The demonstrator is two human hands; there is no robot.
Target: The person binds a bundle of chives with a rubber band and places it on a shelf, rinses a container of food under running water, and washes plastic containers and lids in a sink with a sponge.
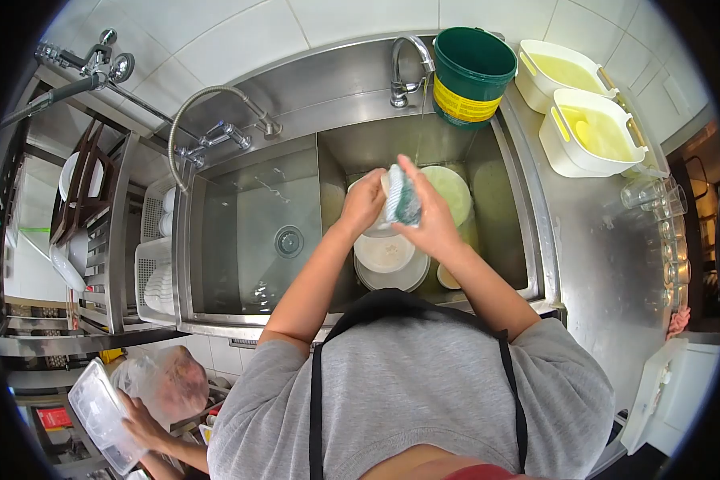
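Observation:
Above the right sink basin (500, 184), my left hand (366, 202) grips a small pale dish, seen only in part. My right hand (430, 214) presses a green and white cloth or sponge (402, 198) against it, fingers partly stretched along its side. Both hands are close together, with the cloth between them. Below them in the basin lie a pale green plate (446, 194), a white bowl (384, 253) on a larger plate, and a small cup (448, 277). A thin stream of water falls from the tap (412, 68) behind my hands.
The left basin (256, 232) holds shallow water. A green bucket (474, 76) stands behind the right basin. Two white tubs (588, 132) of yellowish liquid and several glasses (656, 196) are on the right counter. At lower left, another person's hands (148, 428) hold a clear container (108, 412).

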